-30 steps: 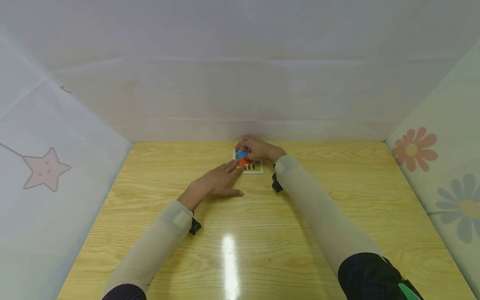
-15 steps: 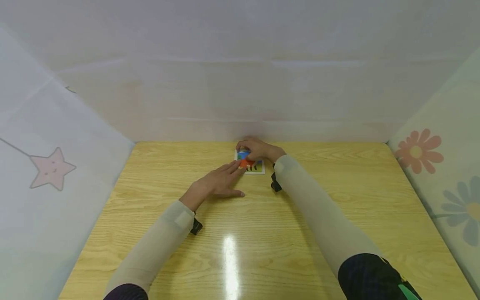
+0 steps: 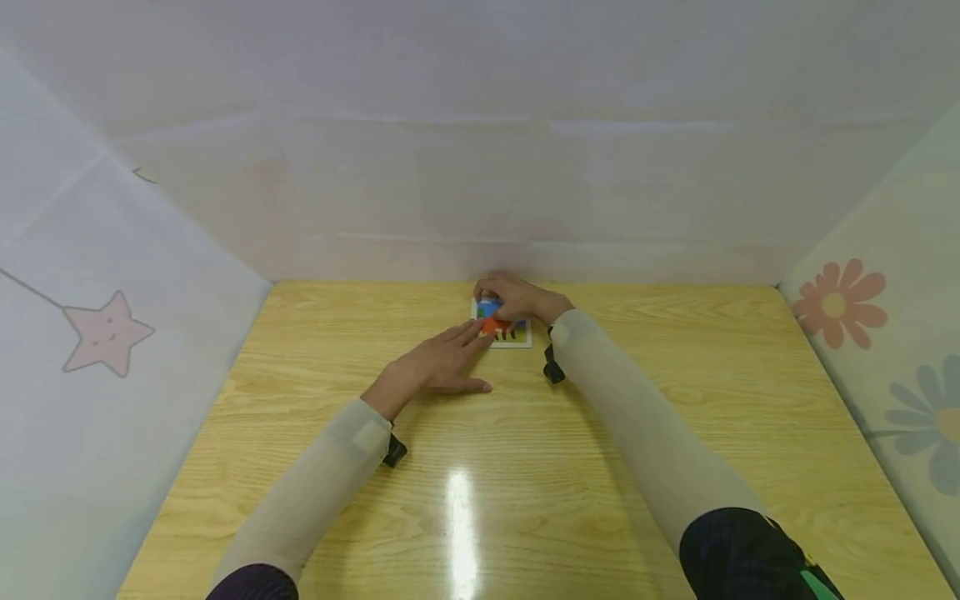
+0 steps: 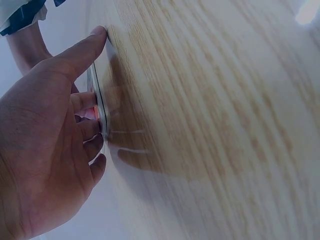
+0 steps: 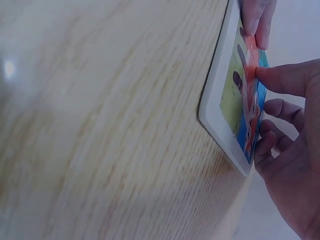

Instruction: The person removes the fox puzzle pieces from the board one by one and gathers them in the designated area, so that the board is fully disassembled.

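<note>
A small white-rimmed picture board, showing an orange animal on blue and green, lies flat at the table's far edge. My left hand is stretched out, its straight fingers resting on the near left part of the board and its thumb out on the table. My right hand bends over the far side. In the right wrist view, its thumb presses the orange part of the picture, while the other fingers curl at the far edge. Both hands cover much of the picture.
The light wooden table reaches back to a pale wall right behind the board. Side panels carry a pink star and a red flower. Black devices, one of them a wrist camera, sit under the wrists.
Both hands keep the same pose on the board. The whole head view shifts slightly; otherwise nothing visibly moves.
</note>
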A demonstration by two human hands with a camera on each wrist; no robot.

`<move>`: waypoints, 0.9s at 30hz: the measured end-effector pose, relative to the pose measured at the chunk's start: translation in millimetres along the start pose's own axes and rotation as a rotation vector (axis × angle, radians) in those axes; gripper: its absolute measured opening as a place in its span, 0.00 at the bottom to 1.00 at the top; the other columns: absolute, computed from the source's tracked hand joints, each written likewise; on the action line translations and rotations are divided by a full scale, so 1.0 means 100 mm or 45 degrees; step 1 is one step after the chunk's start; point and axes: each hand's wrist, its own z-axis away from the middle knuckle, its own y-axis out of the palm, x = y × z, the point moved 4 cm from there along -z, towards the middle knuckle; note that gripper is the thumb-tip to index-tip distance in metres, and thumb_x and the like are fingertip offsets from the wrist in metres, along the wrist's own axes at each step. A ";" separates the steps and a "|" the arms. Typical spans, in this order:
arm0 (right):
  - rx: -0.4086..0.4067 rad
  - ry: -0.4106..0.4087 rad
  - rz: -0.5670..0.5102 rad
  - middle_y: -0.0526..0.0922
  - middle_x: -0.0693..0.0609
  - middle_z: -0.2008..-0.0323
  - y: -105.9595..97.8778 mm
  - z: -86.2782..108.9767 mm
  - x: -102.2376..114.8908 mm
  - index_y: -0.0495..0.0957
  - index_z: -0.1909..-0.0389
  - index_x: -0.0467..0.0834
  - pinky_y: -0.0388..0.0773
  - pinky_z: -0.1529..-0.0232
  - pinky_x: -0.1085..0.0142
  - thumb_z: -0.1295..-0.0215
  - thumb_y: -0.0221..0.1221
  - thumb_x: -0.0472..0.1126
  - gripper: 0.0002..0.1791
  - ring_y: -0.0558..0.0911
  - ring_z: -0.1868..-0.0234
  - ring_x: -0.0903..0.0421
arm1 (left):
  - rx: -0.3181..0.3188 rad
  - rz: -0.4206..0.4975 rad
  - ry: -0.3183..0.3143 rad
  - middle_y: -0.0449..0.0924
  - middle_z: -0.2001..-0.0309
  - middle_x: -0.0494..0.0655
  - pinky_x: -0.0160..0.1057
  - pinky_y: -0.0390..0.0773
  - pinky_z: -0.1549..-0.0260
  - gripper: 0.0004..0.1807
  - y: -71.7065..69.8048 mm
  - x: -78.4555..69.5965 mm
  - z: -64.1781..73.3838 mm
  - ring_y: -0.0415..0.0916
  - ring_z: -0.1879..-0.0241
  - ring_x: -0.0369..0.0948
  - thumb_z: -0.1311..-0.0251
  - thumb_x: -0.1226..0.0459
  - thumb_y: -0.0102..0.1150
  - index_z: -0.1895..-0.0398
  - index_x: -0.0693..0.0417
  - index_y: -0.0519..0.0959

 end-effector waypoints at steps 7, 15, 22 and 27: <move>-0.039 -0.051 0.000 0.76 0.45 0.50 0.00 0.00 0.00 0.78 0.44 0.43 0.68 0.42 0.53 0.47 0.57 0.28 0.26 0.71 0.49 0.47 | 0.012 0.009 -0.005 0.34 0.13 0.55 0.53 0.48 0.17 0.54 0.00 0.00 -0.01 0.35 0.14 0.50 0.28 0.31 0.51 0.12 0.50 0.46; -0.096 -0.113 -0.025 0.77 0.42 0.53 0.02 -0.01 -0.02 0.79 0.46 0.39 0.69 0.46 0.54 0.48 0.57 0.27 0.25 0.71 0.52 0.46 | 0.018 0.004 -0.009 0.34 0.13 0.56 0.52 0.47 0.17 0.55 0.01 0.00 -0.03 0.34 0.14 0.51 0.29 0.31 0.52 0.12 0.50 0.46; -0.121 -0.141 -0.070 0.78 0.41 0.55 0.03 -0.02 -0.05 0.80 0.46 0.38 0.70 0.50 0.56 0.47 0.59 0.26 0.24 0.73 0.55 0.44 | 0.009 -0.016 0.005 0.34 0.13 0.57 0.52 0.47 0.17 0.55 0.03 -0.01 -0.03 0.35 0.14 0.52 0.28 0.31 0.52 0.12 0.51 0.45; -0.135 -0.161 -0.101 0.78 0.42 0.56 0.03 -0.03 -0.07 0.79 0.46 0.37 0.70 0.52 0.58 0.48 0.59 0.25 0.24 0.72 0.57 0.46 | 0.003 -0.015 0.008 0.34 0.13 0.57 0.53 0.48 0.18 0.55 0.02 -0.01 -0.03 0.36 0.14 0.52 0.29 0.31 0.52 0.12 0.51 0.45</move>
